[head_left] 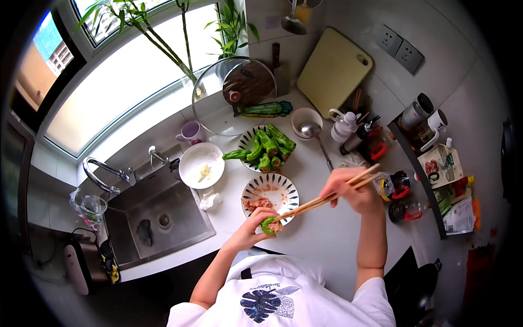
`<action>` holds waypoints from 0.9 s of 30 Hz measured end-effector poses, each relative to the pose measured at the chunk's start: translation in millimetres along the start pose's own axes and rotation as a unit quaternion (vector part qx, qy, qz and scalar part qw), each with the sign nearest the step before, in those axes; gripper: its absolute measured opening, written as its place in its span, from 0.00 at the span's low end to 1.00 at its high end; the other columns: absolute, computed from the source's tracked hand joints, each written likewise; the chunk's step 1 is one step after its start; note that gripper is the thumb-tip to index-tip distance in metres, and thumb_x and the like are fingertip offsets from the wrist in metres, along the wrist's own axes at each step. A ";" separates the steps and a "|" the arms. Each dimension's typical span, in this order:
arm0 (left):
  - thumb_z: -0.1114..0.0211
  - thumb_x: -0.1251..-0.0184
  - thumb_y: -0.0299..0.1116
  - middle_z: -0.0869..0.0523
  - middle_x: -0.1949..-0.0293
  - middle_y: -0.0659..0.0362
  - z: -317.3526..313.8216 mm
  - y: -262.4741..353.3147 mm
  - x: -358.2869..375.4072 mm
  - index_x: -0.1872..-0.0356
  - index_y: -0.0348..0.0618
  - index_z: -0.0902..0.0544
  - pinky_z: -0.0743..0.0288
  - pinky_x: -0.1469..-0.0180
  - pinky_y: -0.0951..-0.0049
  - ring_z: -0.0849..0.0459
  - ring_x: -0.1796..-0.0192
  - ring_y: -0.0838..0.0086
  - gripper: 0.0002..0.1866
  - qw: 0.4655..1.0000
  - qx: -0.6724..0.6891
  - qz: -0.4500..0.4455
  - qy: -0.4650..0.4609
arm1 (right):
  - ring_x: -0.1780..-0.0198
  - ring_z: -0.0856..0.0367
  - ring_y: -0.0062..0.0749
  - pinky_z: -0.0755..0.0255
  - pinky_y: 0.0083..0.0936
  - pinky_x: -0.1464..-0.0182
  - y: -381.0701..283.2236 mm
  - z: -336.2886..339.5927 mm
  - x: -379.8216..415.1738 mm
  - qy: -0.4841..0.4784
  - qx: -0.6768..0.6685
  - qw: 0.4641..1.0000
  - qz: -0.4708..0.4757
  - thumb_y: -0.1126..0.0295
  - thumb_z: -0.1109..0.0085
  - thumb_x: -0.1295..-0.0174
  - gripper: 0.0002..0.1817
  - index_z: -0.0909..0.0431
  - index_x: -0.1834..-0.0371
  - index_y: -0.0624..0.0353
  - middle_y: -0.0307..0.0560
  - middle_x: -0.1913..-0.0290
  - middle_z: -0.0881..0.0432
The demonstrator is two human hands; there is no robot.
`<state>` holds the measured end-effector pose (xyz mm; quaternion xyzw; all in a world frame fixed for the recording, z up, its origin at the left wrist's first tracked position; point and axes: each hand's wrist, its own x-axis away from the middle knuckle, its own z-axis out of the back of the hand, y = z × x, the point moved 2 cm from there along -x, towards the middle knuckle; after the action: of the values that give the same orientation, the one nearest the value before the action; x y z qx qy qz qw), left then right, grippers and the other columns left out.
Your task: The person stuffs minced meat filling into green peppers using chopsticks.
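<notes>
My left hand [249,229] holds a green pepper [267,225] with its open end up, at the near edge of a patterned plate [292,197]. Pink minced meat [276,225] shows in the pepper's opening. In my right hand [351,189] is a pair of wooden chopsticks [313,204], slanting down to the left, their tips at the meat in the pepper. More minced meat [258,203] lies on the left side of that plate. Behind it, a second patterned plate [250,137] bears several green peppers [267,144].
At left are a metal sink [188,223], a faucet [103,169] and a white bowl [188,173] with pale bits inside. A ladle [311,129] rests in a small bowl [299,118]. Bottles [406,209] and a rack [430,191] stand at right. A cutting board [335,71] leans behind.
</notes>
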<state>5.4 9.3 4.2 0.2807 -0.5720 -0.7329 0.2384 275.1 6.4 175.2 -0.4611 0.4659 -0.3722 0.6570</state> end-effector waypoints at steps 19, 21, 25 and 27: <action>0.34 0.36 0.18 0.21 0.43 0.62 3.7 12.8 2.8 0.38 0.38 0.26 0.31 0.39 0.73 0.25 0.43 0.78 0.24 0.973 0.208 0.081 -0.057 | 0.79 0.21 0.31 0.23 0.24 0.75 83.8 -1.1 43.6 0.140 -0.250 0.957 -0.039 0.55 0.47 0.26 0.24 0.19 0.69 0.68 0.51 0.73 0.21; 0.35 0.36 0.19 0.21 0.44 0.60 2.8 3.0 4.3 0.39 0.39 0.26 0.32 0.38 0.72 0.25 0.43 0.77 0.23 0.985 0.161 0.048 -0.050 | 0.80 0.23 0.30 0.24 0.24 0.76 77.6 -1.7 42.7 0.150 -0.226 0.961 -0.051 0.54 0.48 0.26 0.24 0.20 0.70 0.67 0.51 0.74 0.22; 0.27 0.42 0.27 0.23 0.45 0.58 -3.1 8.8 5.6 0.38 0.43 0.28 0.33 0.37 0.71 0.26 0.41 0.71 0.30 0.987 0.131 0.091 -0.013 | 0.75 0.16 0.31 0.21 0.23 0.72 50.7 -11.8 38.0 0.093 -0.136 0.985 -0.051 0.60 0.47 0.25 0.22 0.17 0.66 0.71 0.51 0.70 0.18; 0.25 0.44 0.27 0.21 0.48 0.57 -7.2 14.3 1.7 0.42 0.43 0.26 0.30 0.40 0.71 0.23 0.44 0.70 0.28 0.994 0.065 0.079 0.029 | 0.75 0.16 0.31 0.21 0.23 0.72 30.8 -25.5 33.7 0.078 -0.088 0.992 -0.047 0.62 0.46 0.25 0.21 0.17 0.65 0.72 0.51 0.69 0.17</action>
<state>9.5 -0.2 16.5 0.2700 -0.6317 -0.6648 0.2934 262.3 -22.0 133.2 -0.5079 0.5247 -0.3949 0.5575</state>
